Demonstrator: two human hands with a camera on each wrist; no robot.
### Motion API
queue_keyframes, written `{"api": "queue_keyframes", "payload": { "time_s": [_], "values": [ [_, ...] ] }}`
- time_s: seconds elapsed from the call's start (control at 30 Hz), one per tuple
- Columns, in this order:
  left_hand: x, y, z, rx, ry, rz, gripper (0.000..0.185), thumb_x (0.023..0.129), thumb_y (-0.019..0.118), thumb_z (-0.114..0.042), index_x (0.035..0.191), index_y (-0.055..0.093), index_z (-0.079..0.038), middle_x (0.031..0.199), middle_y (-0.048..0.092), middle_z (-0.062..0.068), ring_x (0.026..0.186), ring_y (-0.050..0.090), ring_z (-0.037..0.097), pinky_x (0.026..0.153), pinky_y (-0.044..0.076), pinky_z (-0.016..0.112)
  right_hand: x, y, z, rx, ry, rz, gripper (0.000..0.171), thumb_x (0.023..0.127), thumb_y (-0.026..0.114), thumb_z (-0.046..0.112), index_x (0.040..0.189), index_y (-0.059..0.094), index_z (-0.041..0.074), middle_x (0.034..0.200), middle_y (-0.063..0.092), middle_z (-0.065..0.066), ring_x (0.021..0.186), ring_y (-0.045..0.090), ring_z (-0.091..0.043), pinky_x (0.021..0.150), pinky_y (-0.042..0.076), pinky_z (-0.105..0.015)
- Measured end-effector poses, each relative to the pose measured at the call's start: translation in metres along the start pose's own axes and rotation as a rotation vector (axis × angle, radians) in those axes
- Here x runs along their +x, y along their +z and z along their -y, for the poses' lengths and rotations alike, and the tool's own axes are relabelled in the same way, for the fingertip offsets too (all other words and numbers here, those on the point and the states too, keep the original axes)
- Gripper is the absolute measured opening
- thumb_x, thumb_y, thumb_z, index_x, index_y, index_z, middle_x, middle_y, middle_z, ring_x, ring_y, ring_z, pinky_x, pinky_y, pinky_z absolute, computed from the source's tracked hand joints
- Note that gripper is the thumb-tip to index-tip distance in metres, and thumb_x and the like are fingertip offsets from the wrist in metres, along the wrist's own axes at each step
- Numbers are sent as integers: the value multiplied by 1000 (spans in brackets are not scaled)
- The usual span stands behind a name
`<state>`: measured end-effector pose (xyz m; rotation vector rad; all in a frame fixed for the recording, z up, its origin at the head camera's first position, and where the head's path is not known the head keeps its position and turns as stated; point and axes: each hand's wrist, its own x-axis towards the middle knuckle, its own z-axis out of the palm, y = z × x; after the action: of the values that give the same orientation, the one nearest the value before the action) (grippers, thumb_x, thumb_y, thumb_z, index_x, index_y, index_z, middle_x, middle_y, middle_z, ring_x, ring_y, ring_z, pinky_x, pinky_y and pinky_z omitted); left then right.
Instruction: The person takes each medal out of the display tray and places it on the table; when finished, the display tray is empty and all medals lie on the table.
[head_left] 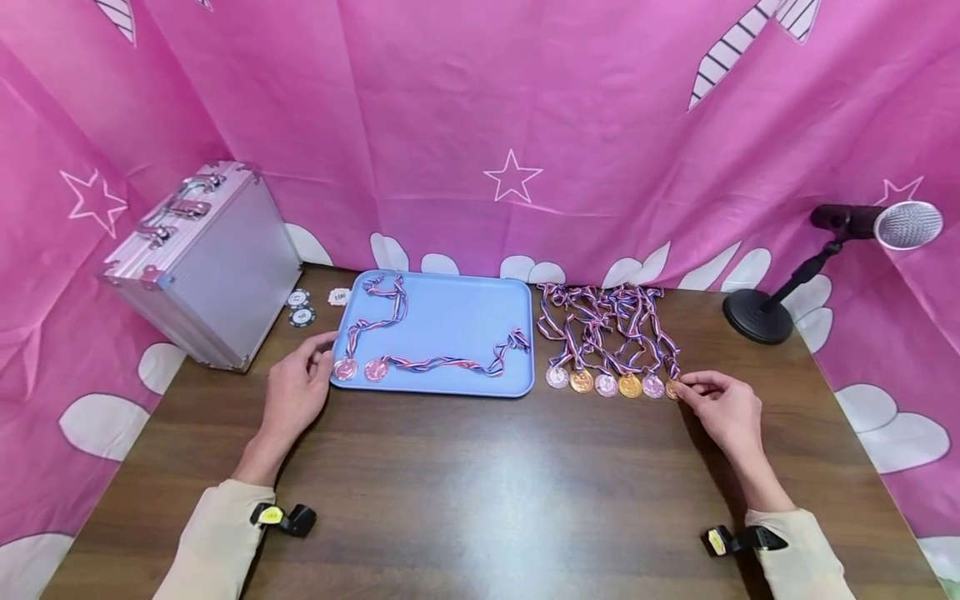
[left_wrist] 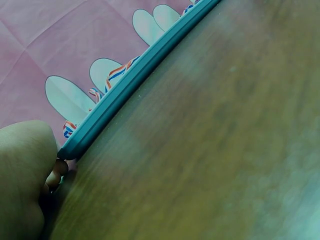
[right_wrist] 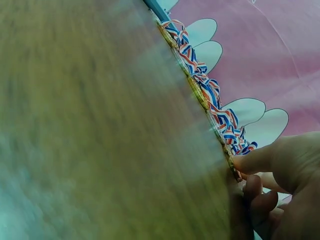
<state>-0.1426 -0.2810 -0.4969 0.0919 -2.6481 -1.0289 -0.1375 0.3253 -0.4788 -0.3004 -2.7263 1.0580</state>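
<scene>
Both sleeves frame the table (head_left: pixel 480 500). Right hand (head_left: pixel 723 408) pinches the end medal (head_left: pixel 672 389) of the row beside the tray (head_left: pixel 450 321) — its tangled ribbon could drag neighbouring medals along. Left hand (head_left: pixel 296 387) rests relaxed against the tray's corner — two medals (head_left: pixel 360 369) lie inside.

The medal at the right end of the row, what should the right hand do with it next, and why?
Probably lift it and carry it to the blue tray. The right hand already pinches the end medal, two medals already lie on the tray, and the left hand steadies its edge.
</scene>
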Motion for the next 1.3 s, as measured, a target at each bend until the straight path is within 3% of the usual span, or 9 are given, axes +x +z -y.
{"api": "queue_keyframes", "payload": {
  "time_s": [0.23,0.5,0.77,1.03,1.3],
  "values": [
    [0,-1,-1,1,9,-4,36,114,57,-14,147,69,-5,81,59,8,66,50,21,60,38,33,-1,4,-2,5,-17,-53,22,92,91,23,102,86,4,73,72,8,61,55,8,63,39,-20],
    [-1,-1,-1,1,29,-21,35,113,59,-13,146,71,-5,81,60,7,65,49,18,62,38,33,-10,6,-4,173,51,-133,19,94,90,15,104,84,0,69,66,26,56,56,7,57,41,-15],
    [0,-1,0,4,27,-27,35,113,60,-13,145,71,-6,81,60,7,66,49,17,62,37,33,-19,11,13,239,-3,-155,14,95,88,11,101,84,-1,69,67,23,58,57,8,57,41,-13],
    [0,0,1,0,17,-18,36,114,58,-13,146,70,-6,82,61,8,66,50,21,61,38,34,-33,29,47,280,-104,-99,6,95,86,6,97,83,0,71,69,14,59,57,5,57,42,-14],
    [0,0,0,1,-1,-7,37,114,57,-13,148,69,-6,83,61,8,66,50,21,61,38,35,-49,61,85,354,-223,45,4,95,85,2,97,83,0,74,72,-5,59,57,-1,56,44,-15]
  ]
}}
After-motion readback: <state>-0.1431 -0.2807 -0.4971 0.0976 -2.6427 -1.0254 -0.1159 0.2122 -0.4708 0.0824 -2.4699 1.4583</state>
